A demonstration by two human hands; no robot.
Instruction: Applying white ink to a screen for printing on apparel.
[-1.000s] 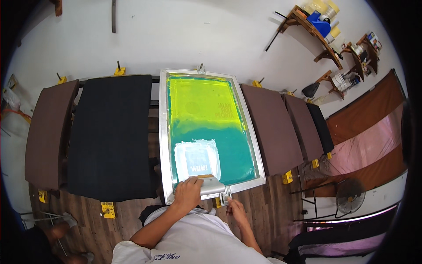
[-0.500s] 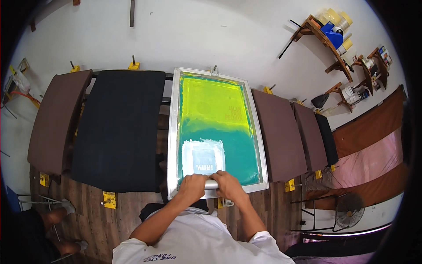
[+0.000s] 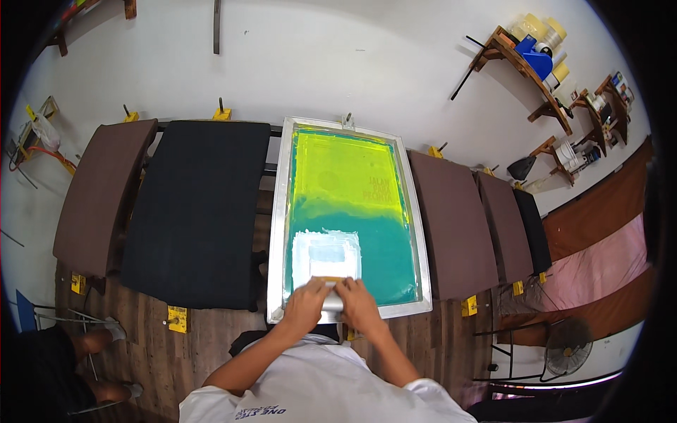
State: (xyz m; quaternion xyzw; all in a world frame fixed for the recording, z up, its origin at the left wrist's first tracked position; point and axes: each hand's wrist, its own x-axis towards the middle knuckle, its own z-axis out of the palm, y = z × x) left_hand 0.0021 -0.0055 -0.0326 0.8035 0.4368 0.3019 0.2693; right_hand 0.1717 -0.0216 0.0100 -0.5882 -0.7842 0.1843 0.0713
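A screen-printing frame (image 3: 278, 211) with an aluminium rim lies in front of me. Its mesh is teal (image 3: 352, 243) in the nearer half and smeared yellow-green (image 3: 345, 162) in the farther half. A patch of white ink (image 3: 303, 248) covers the near left of the mesh. At its near edge I grip a silver squeegee (image 3: 332, 302) with both hands. My left hand (image 3: 306, 307) is closed on its left end, my right hand (image 3: 359, 306) on its right end. A thin orange strip, apparently the blade, shows just ahead of my fingers.
Left of the frame stand a black-covered board (image 3: 197, 211) and a brown board (image 3: 102, 197); more brown boards (image 3: 451, 218) stand to the right. Yellow clamps (image 3: 178, 319) hold the boards. A seated person's legs (image 3: 92, 366) are at lower left, a fan (image 3: 568, 345) at lower right.
The squeegee has shifted slightly away from me and tilted, showing its orange strip. Lettering visible in the white patch before is now covered by brighter white. The view has tipped slightly upward.
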